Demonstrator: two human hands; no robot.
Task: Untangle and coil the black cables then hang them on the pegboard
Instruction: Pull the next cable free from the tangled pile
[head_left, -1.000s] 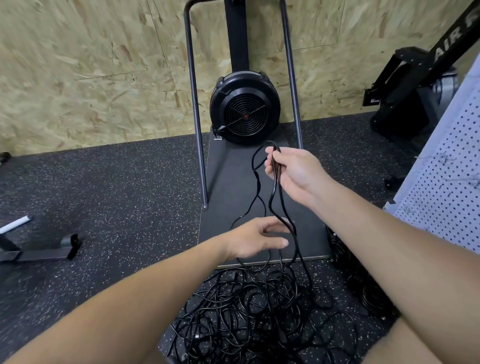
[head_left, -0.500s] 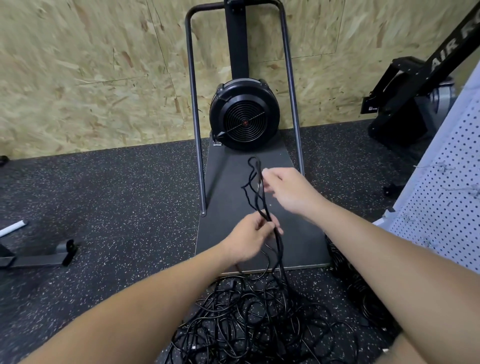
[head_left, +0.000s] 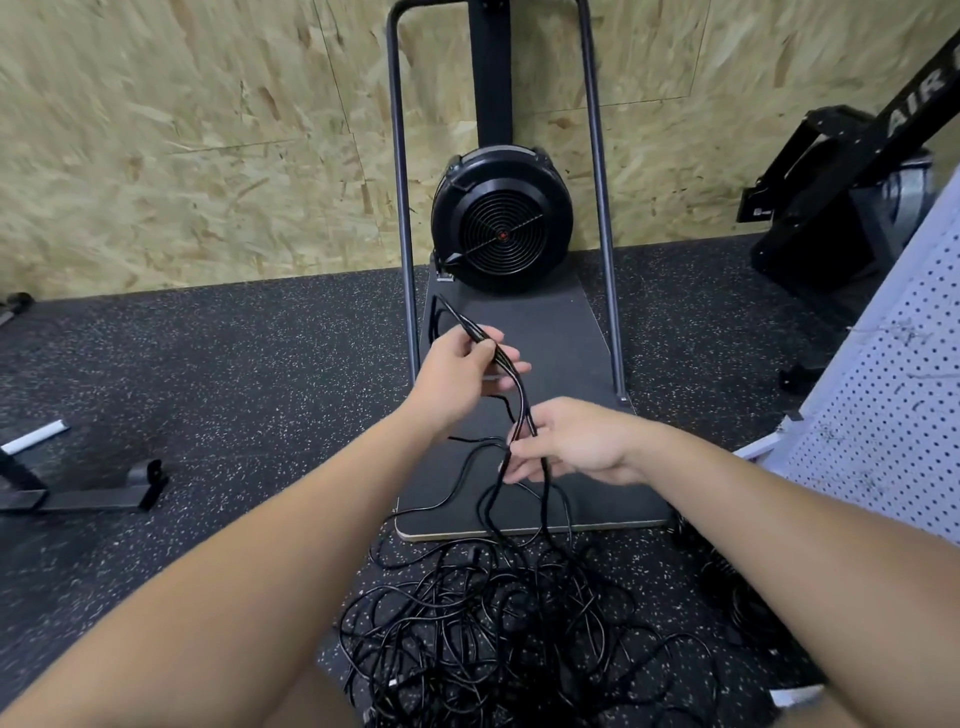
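Both hands (head_left: 462, 364) (head_left: 576, 441) grip black cables (head_left: 511, 379) above open floor (head_left: 234, 374).

Background setting. At twelve o'clock, a black fan-wheel exercise machine (head_left: 501, 223) stands upright against an oriented-strand-board wall (head_left: 182, 130), its central post flanked by two dark metal uprights (head_left: 400, 156) that rise from a flat dark base platform (head_left: 550, 332). The floor is black rubber matting with pale flecks (head_left: 234, 364). At nine o'clock, a black metal frame foot (head_left: 98, 493) lies on the matting beside a white bar end (head_left: 36, 435). At two o'clock, a second black machine lettered "AIR" (head_left: 852, 176) sits near the wall.
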